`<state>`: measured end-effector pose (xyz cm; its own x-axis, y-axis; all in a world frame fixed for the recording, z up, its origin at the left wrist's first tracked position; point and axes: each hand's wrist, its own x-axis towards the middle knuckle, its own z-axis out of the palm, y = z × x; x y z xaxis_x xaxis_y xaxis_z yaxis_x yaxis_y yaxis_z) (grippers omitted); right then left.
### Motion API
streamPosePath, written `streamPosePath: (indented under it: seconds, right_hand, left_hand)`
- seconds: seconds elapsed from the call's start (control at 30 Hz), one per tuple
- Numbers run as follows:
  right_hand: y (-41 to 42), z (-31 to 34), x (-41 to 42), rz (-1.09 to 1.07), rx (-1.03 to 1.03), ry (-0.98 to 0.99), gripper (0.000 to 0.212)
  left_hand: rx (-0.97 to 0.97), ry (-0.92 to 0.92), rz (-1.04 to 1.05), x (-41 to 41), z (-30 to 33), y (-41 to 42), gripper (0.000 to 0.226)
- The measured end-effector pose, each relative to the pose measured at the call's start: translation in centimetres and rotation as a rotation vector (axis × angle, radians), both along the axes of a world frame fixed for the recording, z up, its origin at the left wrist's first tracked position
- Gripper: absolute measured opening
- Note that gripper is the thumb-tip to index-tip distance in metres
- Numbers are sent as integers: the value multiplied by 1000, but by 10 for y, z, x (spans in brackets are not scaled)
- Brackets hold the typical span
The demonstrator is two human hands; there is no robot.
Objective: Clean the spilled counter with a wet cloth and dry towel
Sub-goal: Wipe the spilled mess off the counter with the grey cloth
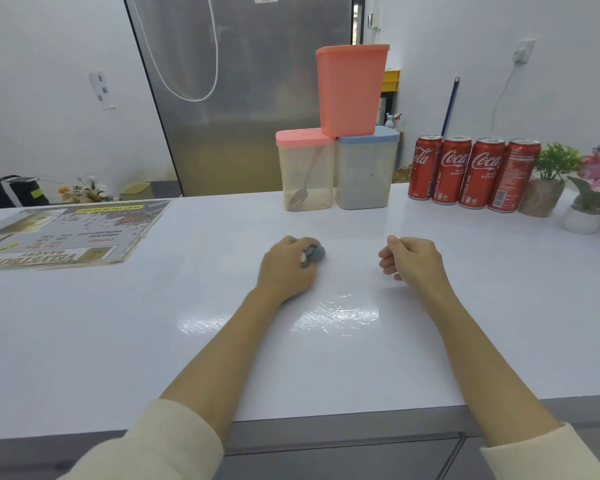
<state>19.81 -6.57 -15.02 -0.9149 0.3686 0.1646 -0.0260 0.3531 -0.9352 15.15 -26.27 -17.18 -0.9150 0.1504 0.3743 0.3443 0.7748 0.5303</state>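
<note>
Head view. White counter [430, 341]: wet, glossy streaks [336, 315] lie near its front edge, between the two forearms. Left hand [286, 263] is clenched round a balled grey cloth [314, 253], holding it against the counter surface beyond the streaks. Right hand [411, 259] is curled into a loose fist and grasps nothing; whether it touches the counter cannot be told. Both cream sleeves are pushed up the forearms. At the counter's rear: two clear storage containers side by side, the pink-lidded one [307, 174] holding a spoon [303, 188], with a pink container [350, 90] stacked on top. Four Coca-Cola cans [471, 173] stand right of them. A printed menu board [66, 233] lies far left.
</note>
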Motion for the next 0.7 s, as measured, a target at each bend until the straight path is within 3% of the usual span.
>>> streamPosePath:
  seconds: [0.1,0.23,0.47,0.7]
  right_hand:
    - [0,0,0,5,12,-1,35]
    - [1,-1,-1,6,24,0,35]
    - [0,0,2,-7,18,-17,35]
    - [1,0,1,-6,14,-18,35]
  left_hand:
    - [-11,40,-158,20,-2,23,24]
    - [-122,81,-328,44,-9,12,34]
    - [-112,56,119,-3,-8,-15,29]
    - [-143,30,-164,39,-6,-22,34]
